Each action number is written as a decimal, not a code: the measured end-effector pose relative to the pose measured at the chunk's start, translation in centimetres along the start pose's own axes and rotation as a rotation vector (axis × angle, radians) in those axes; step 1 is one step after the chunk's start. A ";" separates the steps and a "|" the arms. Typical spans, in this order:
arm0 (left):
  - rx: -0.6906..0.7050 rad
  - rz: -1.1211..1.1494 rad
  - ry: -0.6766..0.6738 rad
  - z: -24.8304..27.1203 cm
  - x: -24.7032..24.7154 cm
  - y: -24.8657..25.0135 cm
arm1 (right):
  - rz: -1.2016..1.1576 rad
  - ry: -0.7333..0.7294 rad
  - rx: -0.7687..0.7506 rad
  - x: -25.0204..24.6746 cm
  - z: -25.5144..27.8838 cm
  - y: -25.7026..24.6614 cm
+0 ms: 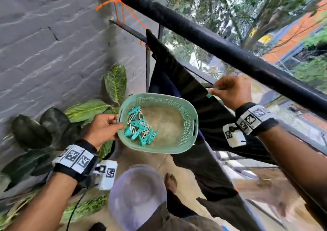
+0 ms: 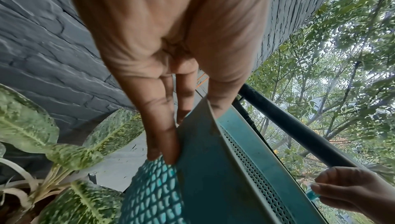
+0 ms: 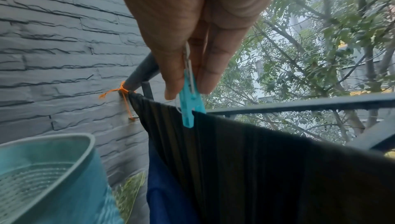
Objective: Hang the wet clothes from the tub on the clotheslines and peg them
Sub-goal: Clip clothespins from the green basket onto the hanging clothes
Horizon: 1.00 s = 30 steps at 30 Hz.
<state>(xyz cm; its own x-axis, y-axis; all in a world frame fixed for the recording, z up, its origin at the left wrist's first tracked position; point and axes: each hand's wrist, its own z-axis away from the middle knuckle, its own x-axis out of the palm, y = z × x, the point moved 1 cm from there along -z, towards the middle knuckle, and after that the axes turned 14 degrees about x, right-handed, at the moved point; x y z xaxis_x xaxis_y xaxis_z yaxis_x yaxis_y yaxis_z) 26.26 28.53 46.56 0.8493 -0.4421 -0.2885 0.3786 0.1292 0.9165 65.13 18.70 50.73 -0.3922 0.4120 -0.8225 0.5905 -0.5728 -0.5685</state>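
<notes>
A dark striped garment [image 1: 200, 96] [image 3: 256, 151] hangs over a line under the balcony rail, with a blue cloth [image 3: 166, 185] behind it. My right hand [image 1: 228, 91] [image 3: 192, 75] pinches a teal peg [image 3: 189, 107] [image 1: 211, 93] whose jaws sit over the garment's top edge. My left hand [image 1: 104, 127] [image 2: 171, 109] grips the rim of a green perforated basket [image 1: 178, 105] [image 2: 224, 168] [image 3: 49, 168], thumb inside, fingers under the rim. Several teal pegs [image 1: 139, 126] lie in it. The lilac tub [image 1: 136, 195] stands on the floor below.
A thick black balcony rail [image 1: 221, 48] runs diagonally above the line. Orange cord [image 1: 122, 4] ties the line at the grey stone wall [image 1: 44, 45]. A large-leaved plant [image 1: 85, 108] stands at the left. Another dark garment [image 1: 217, 186] hangs lower right. A bare foot [image 1: 170, 181] is beside the tub.
</notes>
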 end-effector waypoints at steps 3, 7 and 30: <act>-0.008 -0.012 -0.023 0.0 0.6 -0.2 | 0.009 -0.016 0.014 1.0 -0.2 0.9; -0.005 -0.021 -0.056 0.2 0.8 -0.6 | 0.060 -0.016 0.001 1.2 0.1 0.9; 0.143 0.003 -0.073 6.4 -1.0 -2.9 | 0.438 -0.414 -0.291 5.7 18.0 -10.3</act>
<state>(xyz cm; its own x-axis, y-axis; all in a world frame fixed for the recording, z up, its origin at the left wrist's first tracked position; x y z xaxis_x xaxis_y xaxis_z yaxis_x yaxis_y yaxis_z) 21.99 22.93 45.94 0.8195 -0.5057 -0.2695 0.3152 0.0050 0.9490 44.17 14.18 51.59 -0.2771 -0.1545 -0.9483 0.9001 -0.3872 -0.1999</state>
